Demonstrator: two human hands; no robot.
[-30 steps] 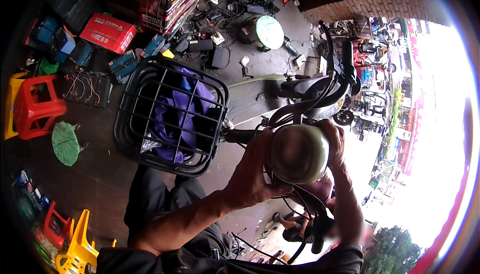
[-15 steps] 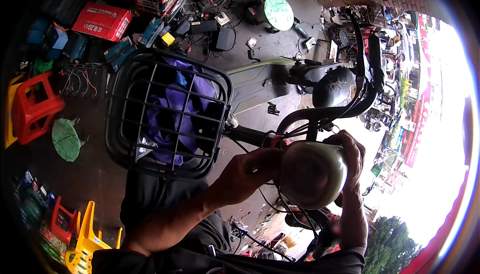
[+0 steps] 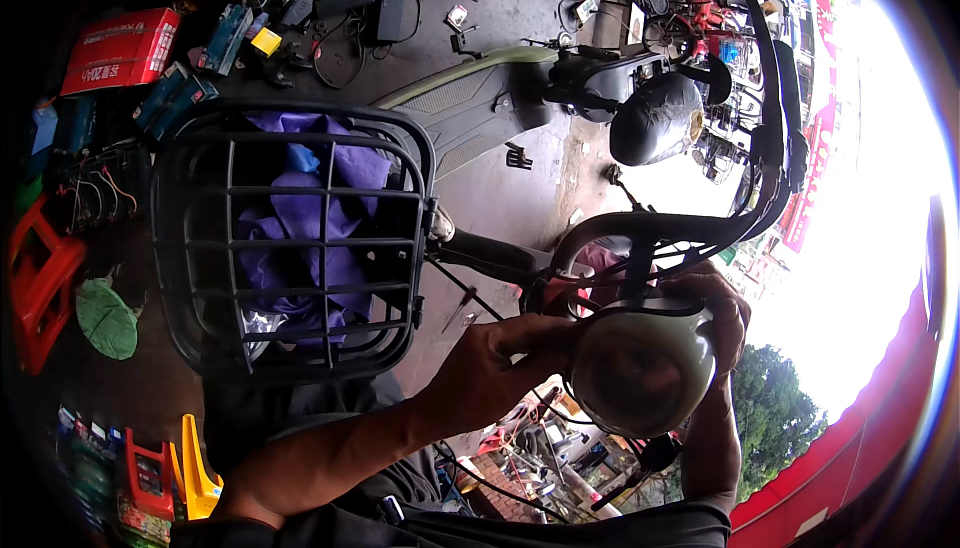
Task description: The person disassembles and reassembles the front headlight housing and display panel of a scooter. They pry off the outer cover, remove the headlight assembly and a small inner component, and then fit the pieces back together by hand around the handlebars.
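Both of my hands hold the rounded, pale grey-green headlight [image 3: 640, 373] of an electric bike, in front of its handlebar [image 3: 620, 226]. My left hand [image 3: 518, 356] grips the rim on the left, thumb and fingers closed on the edge. Curled round the right side is my right hand [image 3: 718, 310], its fingers over the back edge, partly hidden by the housing. Dark cables hang below the lamp and run behind it. To the left, the bike's black front basket [image 3: 292, 241] contains a purple cloth [image 3: 300, 213].
Behind the basket stretch the bike's footboard [image 3: 470, 108] and black seat [image 3: 655, 120]. Chargers and cables litter the floor, by a red box [image 3: 122, 50]. Red stools [image 3: 42, 283] and a yellow stool [image 3: 197, 473] stand at left. Loose parts lie below the headlight.
The whole view has shifted, so basket and stools sit farther left. The headlight has moved slightly right and down, with both hands still on it. More of the lamp's back edge shows.
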